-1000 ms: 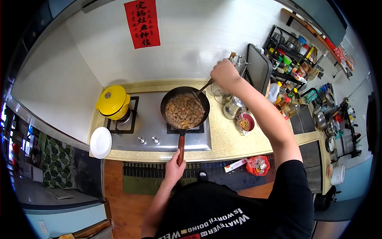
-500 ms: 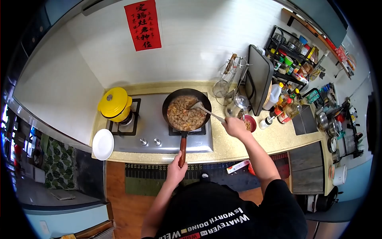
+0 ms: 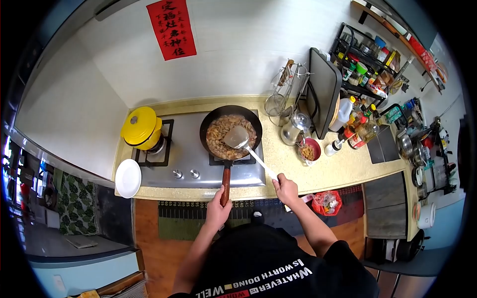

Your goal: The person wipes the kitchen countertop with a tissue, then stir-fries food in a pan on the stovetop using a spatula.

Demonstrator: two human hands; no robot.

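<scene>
A dark wok (image 3: 204, 130) with a wooden handle rests on the right burner of the steel stove (image 3: 154, 180). Chopped browned food, seemingly meat pieces (image 3: 218, 130), covers its bottom. My left hand (image 3: 217, 207) is wrapped around the wok's handle at the counter's front edge. In my right hand (image 3: 285, 190) is the handle of a metal spatula (image 3: 237, 137). Its broad blade lies on the food, near the middle of the wok, and the shaft slants down over the rim to the right.
On the left stand a yellow pot (image 3: 141, 128) and a white plate (image 3: 128, 179). Right of the stove are a metal pitcher (image 3: 294, 131), a red bowl (image 3: 310, 150) of small brown bits, a white-capped jar (image 3: 333, 147) and several bottles. A red bag (image 3: 327, 202) sits on the floor mat.
My right hand has come down and left, toward me. The spatula blade has turned flat, its face now visible over the food. My left hand still holds the wok handle.
</scene>
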